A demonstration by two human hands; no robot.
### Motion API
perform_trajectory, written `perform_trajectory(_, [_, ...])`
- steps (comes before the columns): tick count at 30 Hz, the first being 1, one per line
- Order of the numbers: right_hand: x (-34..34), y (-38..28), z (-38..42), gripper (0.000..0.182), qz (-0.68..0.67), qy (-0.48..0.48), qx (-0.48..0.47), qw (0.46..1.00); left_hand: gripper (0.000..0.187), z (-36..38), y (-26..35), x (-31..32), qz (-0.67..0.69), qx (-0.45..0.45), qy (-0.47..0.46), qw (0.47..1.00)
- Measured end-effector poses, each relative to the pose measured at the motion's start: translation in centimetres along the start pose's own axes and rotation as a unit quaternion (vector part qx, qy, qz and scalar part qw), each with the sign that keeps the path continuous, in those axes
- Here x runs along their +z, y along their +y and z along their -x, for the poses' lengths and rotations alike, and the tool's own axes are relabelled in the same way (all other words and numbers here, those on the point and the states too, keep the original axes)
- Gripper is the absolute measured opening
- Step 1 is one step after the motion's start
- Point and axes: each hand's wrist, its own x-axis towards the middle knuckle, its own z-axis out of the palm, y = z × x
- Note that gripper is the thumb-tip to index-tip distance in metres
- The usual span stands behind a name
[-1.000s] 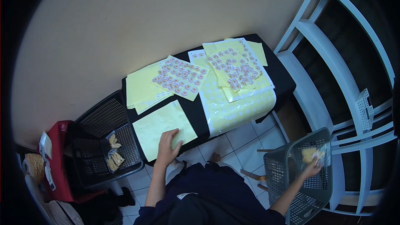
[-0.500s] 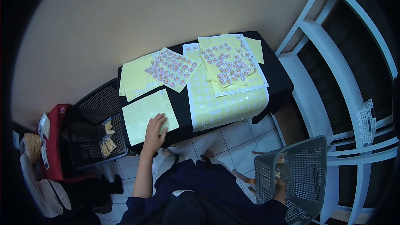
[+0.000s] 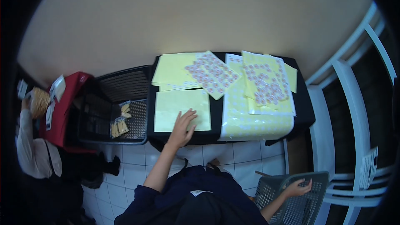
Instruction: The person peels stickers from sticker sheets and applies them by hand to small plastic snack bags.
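Observation:
My left hand [image 3: 183,128] lies with its fingers spread on a plain yellow sheet [image 3: 173,108] at the front left of the black-covered table [image 3: 216,118]. To my right, my right hand [image 3: 297,188] is over the mouth of a grey perforated basket [image 3: 321,183]. Its fingers are loosely bent and apart, and I see nothing held in them. Behind the plain sheet are more yellow sheets [image 3: 177,67]. One sheet printed with round pink and orange motifs [image 3: 212,75] lies slanted across them.
Further printed sheets [image 3: 266,81] rest on a long yellow dotted sheet [image 3: 254,131] that hangs over the table's front edge. Left of the table, a black basket [image 3: 114,142] holds small packets [image 3: 120,128]. Another person [image 3: 31,154] is by a red-covered table [image 3: 66,104]. White shelving [image 3: 350,96] stands right.
My view has turned, so the table appears further right and more level. My right hand has risen from inside the grey basket. The left hand stays on the plain yellow sheet.

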Motion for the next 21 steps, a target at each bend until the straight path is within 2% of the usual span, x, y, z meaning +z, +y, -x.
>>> perform_trajectory(2, [2.1,-8.7,1.0,0.024,-0.075,-0.033,-0.099,0.992,0.022,0.4,-0.4,-1.3,0.047,0.004,0.049,0.998])
perform_trajectory(3, [2.9,-13.1,2.3,0.022,-0.153,-0.078,-0.134,0.976,0.013,0.5,-0.8,-1.9,0.048,0.018,0.095,0.994])
perform_trajectory(5, [3.1,-21.0,6.3,0.019,-0.284,-0.172,-0.221,0.917,0.01,1.6,-2.3,-4.2,0.036,-0.004,0.136,0.99])
perform_trajectory(8, [0.1,-31.2,13.1,0.022,-0.426,-0.336,-0.349,0.764,0.007,3.3,-6.1,-7.9,0.011,-0.065,0.233,0.97])
perform_trajectory(12, [-4.3,-39.4,20.5,0.027,-0.478,-0.522,-0.45,0.545,0.012,7.0,-14.8,-13.4,-0.051,-0.169,0.291,0.94])
perform_trajectory(14, [-5.2,-42.1,23.8,0.026,-0.488,-0.554,-0.463,0.491,0.015,8.7,-19.6,-16.2,-0.077,-0.221,0.295,0.926])
perform_trajectory(16, [-5.4,-44.2,26.2,0.024,-0.466,-0.582,-0.47,0.472,0.022,11.3,-26.4,-17.9,-0.033,-0.249,0.289,0.924])
perform_trajectory(18, [-5.2,-45.4,27.9,0.023,-0.41,-0.578,-0.495,0.502,0.032,12.0,-31.2,-19.7,-0.037,-0.319,0.295,0.9])
perform_trajectory(19, [-5.3,-45.9,28.4,0.022,-0.39,-0.561,-0.509,0.524,0.043,12.2,-33.7,-20.3,-0.013,-0.387,0.261,0.884])
perform_trajectory(20, [-5.4,-46.3,28.8,0.019,-0.38,-0.543,-0.509,0.549,0.043,12.3,-36.0,-20.5,-0.012,-0.386,0.261,0.885])
perform_trajectory(21, [-5.4,-46.4,29.1,0.016,-0.372,-0.532,-0.512,0.562,0.045,12.4,-38.5,-20.5,0.001,-0.436,0.237,0.868])
